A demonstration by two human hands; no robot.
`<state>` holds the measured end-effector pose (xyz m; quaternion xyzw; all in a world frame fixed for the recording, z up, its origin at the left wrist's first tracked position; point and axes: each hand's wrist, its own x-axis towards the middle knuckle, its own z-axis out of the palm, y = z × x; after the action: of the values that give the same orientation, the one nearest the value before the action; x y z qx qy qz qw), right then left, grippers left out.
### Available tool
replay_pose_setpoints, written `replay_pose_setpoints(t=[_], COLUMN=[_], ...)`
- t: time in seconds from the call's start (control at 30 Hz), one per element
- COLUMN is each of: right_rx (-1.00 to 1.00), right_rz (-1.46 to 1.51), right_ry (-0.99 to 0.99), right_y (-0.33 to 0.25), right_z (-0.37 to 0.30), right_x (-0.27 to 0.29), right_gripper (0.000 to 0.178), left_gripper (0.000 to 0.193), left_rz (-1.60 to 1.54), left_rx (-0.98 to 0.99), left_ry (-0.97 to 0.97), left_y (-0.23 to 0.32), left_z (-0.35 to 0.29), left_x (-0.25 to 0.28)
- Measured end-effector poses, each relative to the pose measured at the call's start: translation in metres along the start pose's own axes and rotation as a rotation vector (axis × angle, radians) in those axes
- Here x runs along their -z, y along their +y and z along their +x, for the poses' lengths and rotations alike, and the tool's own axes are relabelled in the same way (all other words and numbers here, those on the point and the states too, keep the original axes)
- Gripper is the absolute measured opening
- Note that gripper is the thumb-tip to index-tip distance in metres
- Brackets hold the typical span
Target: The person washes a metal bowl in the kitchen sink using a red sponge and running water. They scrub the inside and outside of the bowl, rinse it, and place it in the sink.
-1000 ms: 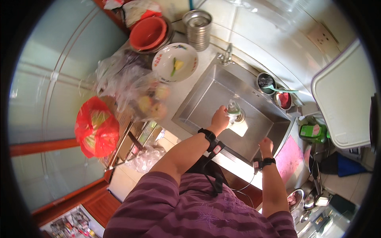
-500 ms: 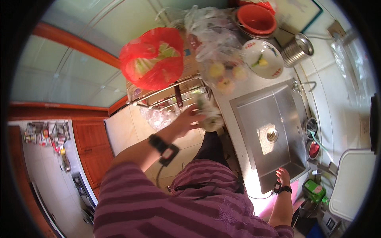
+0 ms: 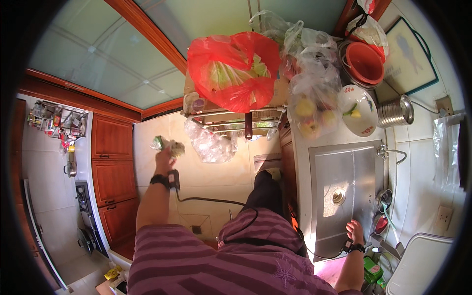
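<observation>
Out over the floor on the left, my left hand [image 3: 164,161] is closed around a crumpled white-and-green bundle [image 3: 158,143], blurred enough that I cannot tell its kind. A dark band with a small cabled box sits on that wrist. My right hand [image 3: 355,233] hangs over the near right part of the steel sink [image 3: 339,167], fingers loosely bent and apart, nothing in them. A red plastic bag [image 3: 233,101] of leafy cabbage [image 3: 223,76] sits on a rack ahead, with a dark handle [image 3: 248,126] sticking out below.
Clear bags of round fruit [image 3: 307,110], a white plate [image 3: 366,123] with a yellow-green piece, a red bowl [image 3: 365,63] and a metal can [image 3: 396,111] stand beyond the sink. A clear plastic bag [image 3: 211,145] hangs by the rack. Wooden cabinets [image 3: 114,137] line the left.
My left hand has swung left with the bundle, from beside the counter to over the open floor. The whole view has turned left. My right hand stays by the sink.
</observation>
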<state>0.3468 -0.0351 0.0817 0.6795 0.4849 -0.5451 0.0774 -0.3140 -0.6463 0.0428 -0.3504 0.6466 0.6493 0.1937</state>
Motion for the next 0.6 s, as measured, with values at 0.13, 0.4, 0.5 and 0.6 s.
replay_pose_setpoints(t=[0.13,0.4,0.5,0.6], right_rx=[0.006,-0.026,0.066,0.355], right_rz=[-0.05,-0.073,0.164,0.195], right_ry=[-0.006,0.006,0.047,0.066], right_y=[-0.024,-0.012,-0.018,0.003], right_z=[0.005,0.013,0.005,0.057], right_x=[-0.018,-0.015,-0.03,-0.023], right_gripper=[0.03,0.031,0.029,0.018], left_gripper=[0.03,0.048,0.033,0.028], left_rz=[0.061,0.032,0.066,0.147], left_rx=[-0.23,-0.459,-0.596,-0.52], left_ry=[-0.043,0.088,-0.297,-0.702], left_y=[0.065,0.151,0.174,0.165], left_z=[0.057,-0.034,-0.117,-0.198], left_x=[-0.007,-0.138,-0.2,-0.278])
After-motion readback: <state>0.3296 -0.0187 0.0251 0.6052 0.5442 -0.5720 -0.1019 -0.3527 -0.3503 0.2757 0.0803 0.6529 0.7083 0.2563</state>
